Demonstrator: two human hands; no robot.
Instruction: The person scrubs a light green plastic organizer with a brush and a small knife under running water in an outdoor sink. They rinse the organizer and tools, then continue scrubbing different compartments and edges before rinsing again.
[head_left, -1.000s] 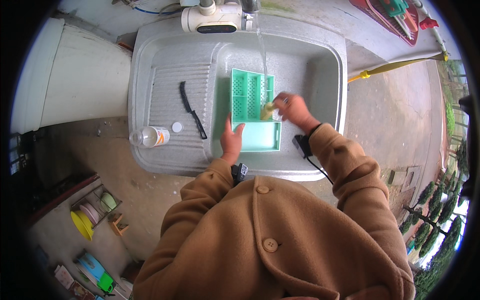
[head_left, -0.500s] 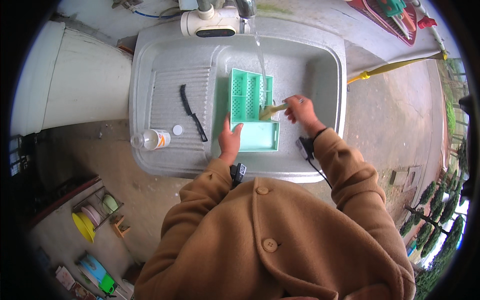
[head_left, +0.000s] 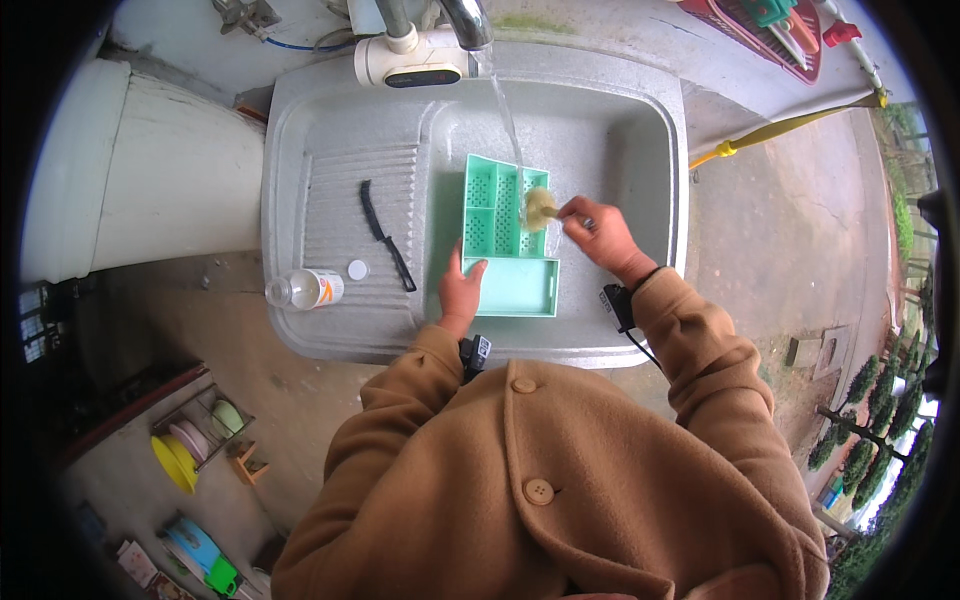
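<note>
A mint-green compartment box with perforated sections lies in the sink basin. My left hand grips its left edge near the front, thumb over the rim. In my right hand is the handle of a scrub brush with a pale round bristle head. The bristles are at the box's right compartments, partly covering them. A thin stream of water falls from the faucet into the box, close beside the brush head.
On the ribbed drainboard left of the basin lie a black knife-shaped tool, a clear bottle with a white label and a white cap. A white water-heater unit sits beside the faucet. A white cabinet-like block flanks the sink.
The brush head has shifted up from the compartment's near end to the box's right side, and its handle has swung round. My left hand keeps its grip. The whole view has shifted slightly.
</note>
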